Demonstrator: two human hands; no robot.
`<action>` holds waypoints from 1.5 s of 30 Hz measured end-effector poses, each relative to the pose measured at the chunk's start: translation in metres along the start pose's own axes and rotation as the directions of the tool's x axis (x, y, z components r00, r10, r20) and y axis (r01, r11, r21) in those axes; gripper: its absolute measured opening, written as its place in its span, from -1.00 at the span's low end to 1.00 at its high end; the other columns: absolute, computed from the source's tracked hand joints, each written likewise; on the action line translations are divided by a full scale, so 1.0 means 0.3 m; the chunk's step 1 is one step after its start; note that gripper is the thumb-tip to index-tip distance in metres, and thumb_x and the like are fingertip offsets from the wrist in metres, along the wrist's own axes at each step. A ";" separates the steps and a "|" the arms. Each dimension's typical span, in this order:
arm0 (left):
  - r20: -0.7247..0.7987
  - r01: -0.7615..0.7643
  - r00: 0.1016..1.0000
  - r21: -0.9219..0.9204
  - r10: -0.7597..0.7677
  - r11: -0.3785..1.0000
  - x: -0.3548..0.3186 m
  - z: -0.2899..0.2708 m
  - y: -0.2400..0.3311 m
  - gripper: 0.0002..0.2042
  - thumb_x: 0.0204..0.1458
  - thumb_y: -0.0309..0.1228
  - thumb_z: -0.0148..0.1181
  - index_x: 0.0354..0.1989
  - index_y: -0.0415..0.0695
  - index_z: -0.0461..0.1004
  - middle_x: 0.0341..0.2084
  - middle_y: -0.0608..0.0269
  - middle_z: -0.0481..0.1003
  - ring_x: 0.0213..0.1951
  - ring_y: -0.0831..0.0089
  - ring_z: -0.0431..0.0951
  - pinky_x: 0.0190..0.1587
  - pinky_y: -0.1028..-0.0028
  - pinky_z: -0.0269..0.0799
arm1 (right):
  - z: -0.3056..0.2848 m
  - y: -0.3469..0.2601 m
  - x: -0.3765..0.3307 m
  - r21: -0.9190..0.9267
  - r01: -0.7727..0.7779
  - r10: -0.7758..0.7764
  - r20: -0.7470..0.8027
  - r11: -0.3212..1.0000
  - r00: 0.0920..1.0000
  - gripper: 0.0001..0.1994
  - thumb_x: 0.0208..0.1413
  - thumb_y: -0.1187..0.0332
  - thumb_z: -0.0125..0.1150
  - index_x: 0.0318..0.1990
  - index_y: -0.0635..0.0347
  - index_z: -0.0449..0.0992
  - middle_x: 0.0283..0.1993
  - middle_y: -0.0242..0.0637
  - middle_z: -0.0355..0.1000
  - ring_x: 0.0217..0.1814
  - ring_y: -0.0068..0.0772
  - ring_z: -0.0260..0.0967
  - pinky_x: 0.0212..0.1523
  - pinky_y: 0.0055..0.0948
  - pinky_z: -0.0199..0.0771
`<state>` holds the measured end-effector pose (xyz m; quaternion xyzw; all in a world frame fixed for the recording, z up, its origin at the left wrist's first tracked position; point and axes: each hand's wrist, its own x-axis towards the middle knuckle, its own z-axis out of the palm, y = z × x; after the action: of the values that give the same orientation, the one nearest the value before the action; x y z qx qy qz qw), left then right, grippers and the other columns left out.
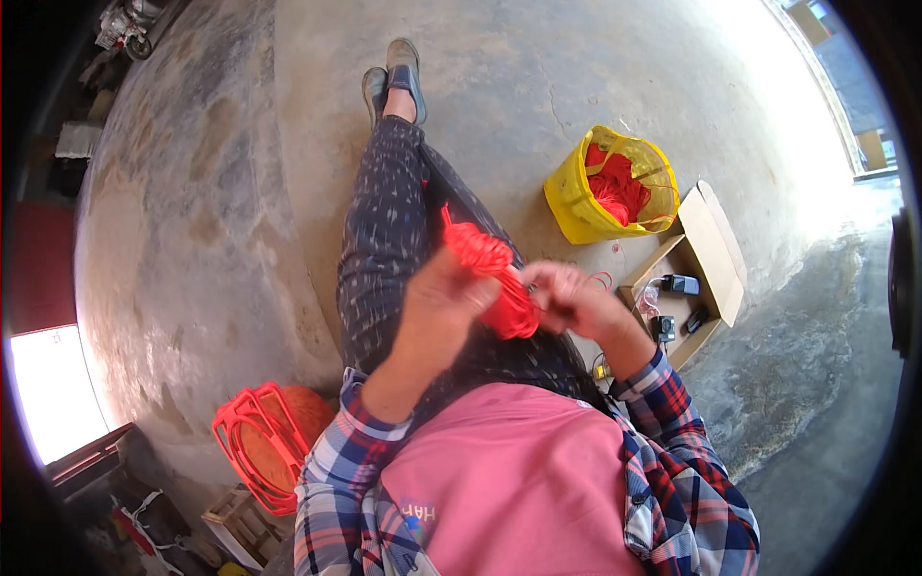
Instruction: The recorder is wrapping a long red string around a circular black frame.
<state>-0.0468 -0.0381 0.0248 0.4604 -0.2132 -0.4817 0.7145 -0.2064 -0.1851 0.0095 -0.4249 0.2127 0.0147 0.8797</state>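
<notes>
A thick bundle of bright red cord [511, 309] is held over my lap, its strands wound into a hank with one short end sticking up at the top. My left hand [444, 300] grips the bundle from the left, thumb across it. On the other side my right hand [574, 296] is closed, fingers pinched at the bundle's right edge, somewhat smeared by motion. A thin red strand [602, 278] loops out just beyond the right hand. To the right stands a yellow bag [569, 197] with a tangled heap of red cord [618, 185] inside.
An opened cardboard box [715, 245] lies right of my knee, with small black devices [680, 284] and a cable in it. At lower left is a red plastic seat [254, 432], beside a wooden crate [240, 526]. My outstretched legs [384, 230] rest on the concrete floor [480, 86].
</notes>
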 end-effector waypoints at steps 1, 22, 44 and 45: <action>0.002 -0.218 0.976 0.133 0.219 0.967 0.027 -0.026 0.009 -0.71 0.06 -0.68 0.17 -0.03 -0.17 0.49 -0.08 0.21 0.50 -0.07 0.45 0.51 0.08 0.42 0.39 | -0.047 0.001 0.037 0.151 0.147 -0.148 -0.001 0.978 0.989 -0.62 0.16 0.04 0.22 -0.13 0.19 0.57 -0.60 -0.52 0.34 -0.67 -0.71 0.15 -0.64 -0.65 0.07; -0.101 -0.011 0.990 0.660 0.103 0.751 0.109 -0.113 -0.190 -0.82 -0.02 -0.49 0.36 -0.31 -0.26 0.50 -0.43 0.30 0.56 -0.39 0.62 0.49 -0.29 0.54 0.43 | 0.133 -0.158 -0.121 0.200 0.622 -0.651 0.152 0.757 0.744 -0.68 -0.01 0.29 0.38 -0.36 0.16 0.29 -0.19 0.03 0.50 -0.18 0.04 0.50 0.01 0.03 0.37; -0.304 0.093 0.952 0.317 0.008 0.944 0.189 -0.117 -0.061 -0.83 0.28 -0.39 -0.08 -0.18 -0.18 0.44 -0.67 0.43 0.36 -0.73 0.75 0.16 -0.71 0.68 -0.04 | 0.077 -0.240 -0.050 -0.903 0.364 -0.512 0.206 0.230 0.834 -0.83 -0.09 0.38 0.33 -0.30 0.17 0.55 -0.38 -0.28 0.47 -0.36 -0.20 0.44 -0.35 -0.32 0.39; -0.308 0.094 0.951 0.318 0.009 0.943 0.193 -0.132 -0.063 -0.83 0.28 -0.39 -0.08 -0.18 -0.18 0.44 -0.67 0.43 0.36 -0.73 0.75 0.16 -0.71 0.68 -0.04 | 0.043 -0.213 0.011 -0.972 0.206 -0.475 0.128 0.117 0.871 -0.82 -0.11 0.40 0.32 -0.29 0.13 0.56 -0.35 -0.28 0.48 -0.33 -0.21 0.45 -0.34 -0.31 0.40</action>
<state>-0.0008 -0.0734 -0.0188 0.6465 -0.1672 -0.3780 0.6412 -0.1857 -0.2167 0.0626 -0.9132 0.1451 -0.1047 0.3661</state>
